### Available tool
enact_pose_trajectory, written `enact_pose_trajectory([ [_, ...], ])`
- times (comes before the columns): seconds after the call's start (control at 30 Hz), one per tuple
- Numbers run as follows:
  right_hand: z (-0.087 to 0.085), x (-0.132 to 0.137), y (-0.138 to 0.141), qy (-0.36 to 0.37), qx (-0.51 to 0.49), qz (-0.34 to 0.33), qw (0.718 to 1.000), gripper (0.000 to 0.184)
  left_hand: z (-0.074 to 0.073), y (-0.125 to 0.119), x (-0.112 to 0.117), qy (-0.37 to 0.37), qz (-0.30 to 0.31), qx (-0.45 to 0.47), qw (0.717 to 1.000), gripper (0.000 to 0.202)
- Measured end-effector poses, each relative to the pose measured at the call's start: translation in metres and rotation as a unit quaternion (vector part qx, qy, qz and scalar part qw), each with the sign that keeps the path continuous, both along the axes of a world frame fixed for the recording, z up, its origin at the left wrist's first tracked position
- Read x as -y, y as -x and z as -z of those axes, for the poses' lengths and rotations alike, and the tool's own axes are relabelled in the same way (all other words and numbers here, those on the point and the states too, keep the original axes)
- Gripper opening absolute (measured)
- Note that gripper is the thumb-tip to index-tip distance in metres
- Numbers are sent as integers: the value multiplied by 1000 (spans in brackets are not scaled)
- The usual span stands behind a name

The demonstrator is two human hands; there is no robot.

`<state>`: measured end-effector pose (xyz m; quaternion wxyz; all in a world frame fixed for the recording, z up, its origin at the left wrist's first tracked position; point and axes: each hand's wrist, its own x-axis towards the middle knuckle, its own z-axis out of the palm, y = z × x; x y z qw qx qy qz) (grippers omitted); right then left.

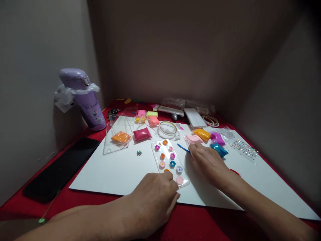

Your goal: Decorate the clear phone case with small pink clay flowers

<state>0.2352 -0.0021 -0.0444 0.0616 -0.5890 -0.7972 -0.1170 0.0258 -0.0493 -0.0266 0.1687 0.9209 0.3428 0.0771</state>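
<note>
A clear phone case [173,176] lies on the white board, with several small clay flowers in orange, purple, pink and blue stuck on it. A flat pink clay piece [180,180] sits near its lower right corner. My left hand [156,195] is closed at the near end of the case and covers its lower left corner; whatever its fingers hold is hidden. Right of the case, my right hand [207,162] is closed around a thin blue modelling tool [183,148], whose forked tip points left towards the flowers. A teal clay packet [219,150] is beside that hand.
Clay packets, including red [142,134] and orange [121,137], lie behind the case. A clear round tape roll [168,129] sits between them and more packets. A gem sticker sheet [244,149] is at right. A black phone [61,169] and purple bottle [89,107] stand left.
</note>
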Motion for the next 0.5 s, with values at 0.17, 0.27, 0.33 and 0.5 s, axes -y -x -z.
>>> enact_pose_trajectory([
  [0.17,-3,-2,-11,-14,-73,6,997,12,2,1,1,-9,0,17,1000,25],
  [0.27,-17,13,-16,-13,-137,-26,990,9,0,3,0,-36,-18,125,991,26],
  [0.33,-30,29,-14,24,-226,-101,969,13,-5,5,-1,-62,-76,251,963,17],
  [0.5,-49,66,-2,130,-299,-218,920,19,-15,7,-4,-52,-82,351,931,33],
])
